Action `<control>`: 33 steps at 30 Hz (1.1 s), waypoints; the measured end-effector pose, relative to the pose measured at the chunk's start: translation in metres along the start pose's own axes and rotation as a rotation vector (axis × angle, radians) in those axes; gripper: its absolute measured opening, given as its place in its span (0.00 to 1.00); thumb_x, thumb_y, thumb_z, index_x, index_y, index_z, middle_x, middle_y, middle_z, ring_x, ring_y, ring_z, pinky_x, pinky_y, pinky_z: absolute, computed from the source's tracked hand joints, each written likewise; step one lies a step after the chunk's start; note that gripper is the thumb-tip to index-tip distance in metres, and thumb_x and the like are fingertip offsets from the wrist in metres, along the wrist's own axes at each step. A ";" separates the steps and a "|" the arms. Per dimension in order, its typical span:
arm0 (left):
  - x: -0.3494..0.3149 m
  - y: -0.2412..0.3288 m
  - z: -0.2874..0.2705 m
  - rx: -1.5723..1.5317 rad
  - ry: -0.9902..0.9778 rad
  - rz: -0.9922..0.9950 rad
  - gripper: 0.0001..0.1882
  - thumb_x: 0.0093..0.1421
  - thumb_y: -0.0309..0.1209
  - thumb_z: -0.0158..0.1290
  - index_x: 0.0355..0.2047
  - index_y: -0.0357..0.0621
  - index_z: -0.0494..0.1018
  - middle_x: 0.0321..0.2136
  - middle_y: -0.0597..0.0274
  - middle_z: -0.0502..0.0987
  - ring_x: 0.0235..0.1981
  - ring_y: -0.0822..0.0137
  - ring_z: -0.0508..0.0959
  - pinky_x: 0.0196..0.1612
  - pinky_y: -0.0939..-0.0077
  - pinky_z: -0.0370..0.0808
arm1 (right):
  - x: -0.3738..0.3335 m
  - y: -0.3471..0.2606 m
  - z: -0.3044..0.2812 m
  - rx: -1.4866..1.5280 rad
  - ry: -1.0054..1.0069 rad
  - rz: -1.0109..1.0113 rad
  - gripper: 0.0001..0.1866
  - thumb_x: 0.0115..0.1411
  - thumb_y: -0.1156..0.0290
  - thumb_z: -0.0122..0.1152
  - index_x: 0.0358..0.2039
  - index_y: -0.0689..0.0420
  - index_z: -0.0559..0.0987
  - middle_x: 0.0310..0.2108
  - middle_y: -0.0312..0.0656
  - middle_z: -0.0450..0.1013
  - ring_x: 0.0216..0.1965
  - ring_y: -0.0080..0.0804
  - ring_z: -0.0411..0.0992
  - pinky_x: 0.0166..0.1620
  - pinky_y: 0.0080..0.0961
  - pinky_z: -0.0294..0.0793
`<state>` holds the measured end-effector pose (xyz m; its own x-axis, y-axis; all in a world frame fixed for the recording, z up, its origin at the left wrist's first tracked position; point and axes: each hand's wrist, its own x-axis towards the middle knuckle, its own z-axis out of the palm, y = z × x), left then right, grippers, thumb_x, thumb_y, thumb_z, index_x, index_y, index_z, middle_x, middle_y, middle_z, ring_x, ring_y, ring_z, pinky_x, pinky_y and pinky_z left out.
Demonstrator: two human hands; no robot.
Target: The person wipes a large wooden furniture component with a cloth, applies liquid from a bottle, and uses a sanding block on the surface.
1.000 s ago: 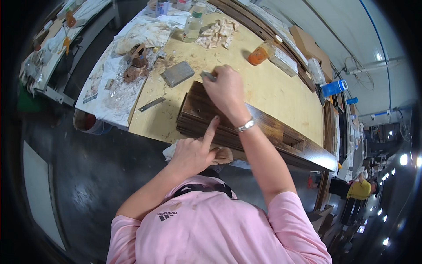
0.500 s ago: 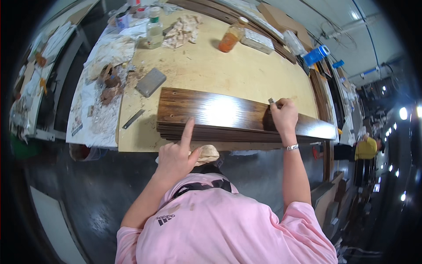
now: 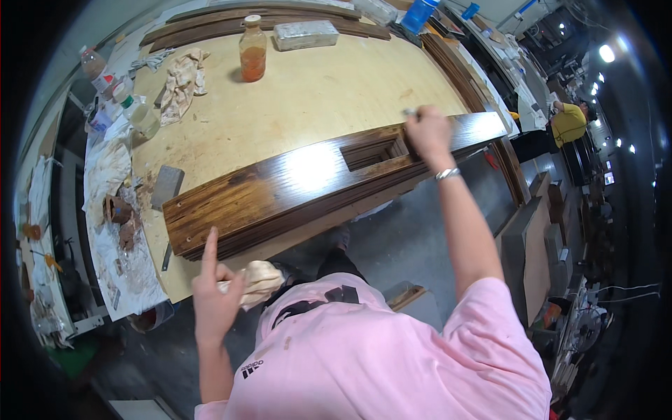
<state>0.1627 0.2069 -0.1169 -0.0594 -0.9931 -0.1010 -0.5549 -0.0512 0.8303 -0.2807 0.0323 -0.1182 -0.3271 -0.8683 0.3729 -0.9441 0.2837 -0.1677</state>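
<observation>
Here, the long brown boards (image 3: pixel 245 192) run from near left to far right on the tabletop (image 3: pixel 336 91). The right hand (image 3: pixel 430 134) pinches a small grey thing (image 3: pixel 409 112) by their right part; the left hand's (image 3: pixel 217 297) fingers grip a rag (image 3: pixel 260 281) by the near end.

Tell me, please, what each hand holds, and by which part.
Left hand: bunched cloth, by its left side. Right hand: small grey piece, by one end.

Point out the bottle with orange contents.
The bottle beside the pale block: its lower part is orange, while the green-capped bottle left of it looks pale.
</observation>
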 end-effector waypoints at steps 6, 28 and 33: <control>0.038 0.061 -0.033 -0.107 0.370 0.294 0.15 0.62 0.21 0.52 0.50 0.33 0.77 0.30 0.64 0.78 0.29 0.75 0.74 0.35 0.77 0.72 | -0.007 -0.033 -0.014 0.228 -0.016 -0.076 0.18 0.58 0.55 0.63 0.27 0.60 0.81 0.29 0.52 0.77 0.34 0.52 0.77 0.38 0.42 0.76; 0.155 0.062 0.088 0.542 0.085 0.352 0.10 0.61 0.27 0.42 0.32 0.31 0.69 0.28 0.43 0.69 0.33 0.43 0.70 0.37 0.57 0.67 | 0.092 0.210 -0.008 0.408 -0.120 -0.223 0.14 0.57 0.58 0.65 0.30 0.57 0.82 0.33 0.46 0.75 0.34 0.49 0.76 0.38 0.40 0.76; 0.161 0.062 0.093 0.580 0.165 0.378 0.11 0.62 0.28 0.40 0.33 0.31 0.69 0.27 0.43 0.68 0.31 0.42 0.70 0.36 0.57 0.65 | 0.157 0.355 0.004 0.231 0.097 -0.011 0.18 0.59 0.53 0.64 0.30 0.58 0.83 0.34 0.48 0.77 0.35 0.49 0.76 0.37 0.39 0.74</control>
<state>0.0415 0.0536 -0.1322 -0.2335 -0.9373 0.2589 -0.8761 0.3183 0.3622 -0.6666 -0.0046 -0.1228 -0.3301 -0.8242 0.4601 -0.9171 0.1647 -0.3630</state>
